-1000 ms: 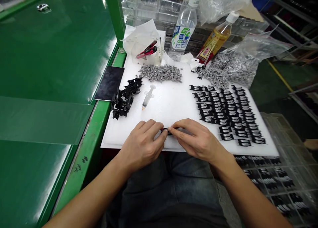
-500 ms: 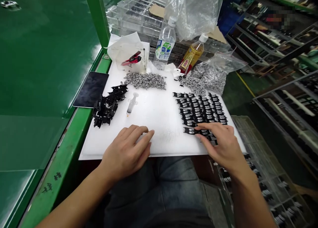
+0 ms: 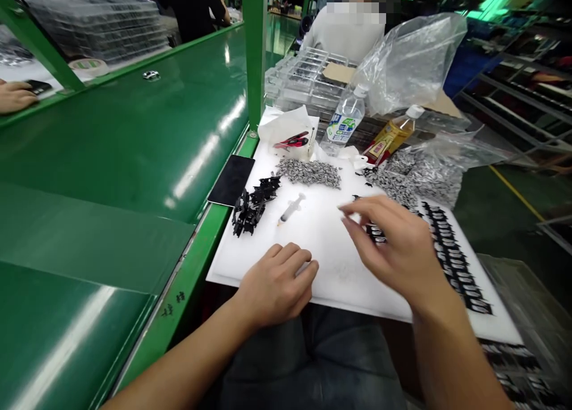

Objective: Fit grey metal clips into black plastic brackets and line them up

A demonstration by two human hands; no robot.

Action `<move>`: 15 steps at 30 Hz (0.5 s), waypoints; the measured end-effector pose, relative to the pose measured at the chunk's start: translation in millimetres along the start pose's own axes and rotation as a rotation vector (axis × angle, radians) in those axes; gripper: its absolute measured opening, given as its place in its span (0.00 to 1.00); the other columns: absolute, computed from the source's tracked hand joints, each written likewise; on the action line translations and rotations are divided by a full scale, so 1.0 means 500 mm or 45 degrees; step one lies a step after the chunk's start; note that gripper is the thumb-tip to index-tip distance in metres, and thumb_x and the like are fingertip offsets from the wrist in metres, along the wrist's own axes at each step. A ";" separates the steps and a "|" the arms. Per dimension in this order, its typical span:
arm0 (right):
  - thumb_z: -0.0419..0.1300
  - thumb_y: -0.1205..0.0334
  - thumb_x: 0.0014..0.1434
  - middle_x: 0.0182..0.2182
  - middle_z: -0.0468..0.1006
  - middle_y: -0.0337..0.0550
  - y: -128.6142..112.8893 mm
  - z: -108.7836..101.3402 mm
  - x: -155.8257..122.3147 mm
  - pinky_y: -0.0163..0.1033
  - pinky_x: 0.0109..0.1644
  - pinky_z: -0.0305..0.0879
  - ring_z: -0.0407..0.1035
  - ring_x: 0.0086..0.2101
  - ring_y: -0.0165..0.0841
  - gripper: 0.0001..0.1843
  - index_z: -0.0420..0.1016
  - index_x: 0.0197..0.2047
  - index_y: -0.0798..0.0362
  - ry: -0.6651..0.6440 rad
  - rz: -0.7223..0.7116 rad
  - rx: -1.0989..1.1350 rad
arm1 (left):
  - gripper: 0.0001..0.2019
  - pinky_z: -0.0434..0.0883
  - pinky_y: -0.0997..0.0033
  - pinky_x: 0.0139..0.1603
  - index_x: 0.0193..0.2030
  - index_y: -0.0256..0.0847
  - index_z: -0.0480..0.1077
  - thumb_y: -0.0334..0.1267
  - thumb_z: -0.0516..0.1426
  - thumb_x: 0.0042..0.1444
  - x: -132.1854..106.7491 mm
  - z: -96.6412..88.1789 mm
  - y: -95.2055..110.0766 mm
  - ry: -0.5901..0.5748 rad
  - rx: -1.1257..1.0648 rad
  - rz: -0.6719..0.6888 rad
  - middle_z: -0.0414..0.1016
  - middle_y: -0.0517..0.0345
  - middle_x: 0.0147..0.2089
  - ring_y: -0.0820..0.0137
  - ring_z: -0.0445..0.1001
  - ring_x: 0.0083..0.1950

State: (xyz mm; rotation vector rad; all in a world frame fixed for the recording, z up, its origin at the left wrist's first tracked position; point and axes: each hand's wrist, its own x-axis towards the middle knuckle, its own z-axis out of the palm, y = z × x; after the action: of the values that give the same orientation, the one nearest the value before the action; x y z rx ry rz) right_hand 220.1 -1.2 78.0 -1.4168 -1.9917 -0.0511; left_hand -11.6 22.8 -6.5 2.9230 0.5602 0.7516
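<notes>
My left hand point(image 3: 279, 283) rests knuckles-up on the near edge of the white foam board point(image 3: 326, 267), fingers curled in, nothing visible in them. My right hand point(image 3: 395, 249) hovers over the board's middle, slightly blurred, its fingers apart and empty. Under and right of it lie rows of assembled black parts point(image 3: 451, 264). Ahead of my hands are a small syringe point(image 3: 291, 208), a heap of loose black plastic parts point(image 3: 252, 210) and a pile of small silver metal pieces point(image 3: 308, 173).
A green conveyor point(image 3: 111, 160) with a post point(image 3: 254, 52) borders the left; a dark phone point(image 3: 231, 180) lies at its edge. At the back: a water bottle point(image 3: 346, 121), a tea bottle point(image 3: 393, 136), plastic bags point(image 3: 409, 58), clear trays point(image 3: 308, 79), a seated person point(image 3: 344, 31).
My hands separated from a small black part. The right hand set it among the rows, then swung back left over the board. The left hand's fingers curled in. My view lifted.
</notes>
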 end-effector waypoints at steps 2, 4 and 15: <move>0.59 0.70 0.69 0.45 0.81 0.48 0.020 0.060 0.091 0.46 0.47 0.72 0.75 0.39 0.39 0.11 0.79 0.50 0.51 -0.122 -0.013 -0.008 | 0.11 0.68 0.57 0.43 0.54 0.35 0.73 0.33 0.56 0.67 -0.003 -0.001 -0.001 -0.009 -0.005 0.005 0.76 0.48 0.49 0.58 0.72 0.48; 0.58 0.71 0.69 0.51 0.79 0.52 0.045 0.121 0.167 0.45 0.49 0.72 0.76 0.45 0.41 0.16 0.79 0.57 0.54 -0.366 -0.004 -0.097 | 0.10 0.67 0.58 0.43 0.53 0.36 0.73 0.33 0.56 0.68 -0.005 -0.002 -0.003 -0.014 -0.008 0.007 0.76 0.48 0.50 0.59 0.72 0.48; 0.60 0.63 0.71 0.47 0.78 0.50 0.067 0.153 0.210 0.43 0.39 0.66 0.74 0.42 0.41 0.10 0.84 0.47 0.53 -0.417 -0.009 -0.291 | 0.07 0.66 0.57 0.42 0.49 0.37 0.73 0.35 0.56 0.68 -0.007 -0.008 -0.008 -0.078 0.006 0.013 0.75 0.49 0.47 0.59 0.69 0.47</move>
State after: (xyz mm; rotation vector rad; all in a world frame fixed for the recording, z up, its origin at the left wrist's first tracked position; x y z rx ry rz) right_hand 192.2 129.4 65.2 -1.6476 -2.3172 -0.0540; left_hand -17.8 25.0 -5.1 2.9439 0.5427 0.6597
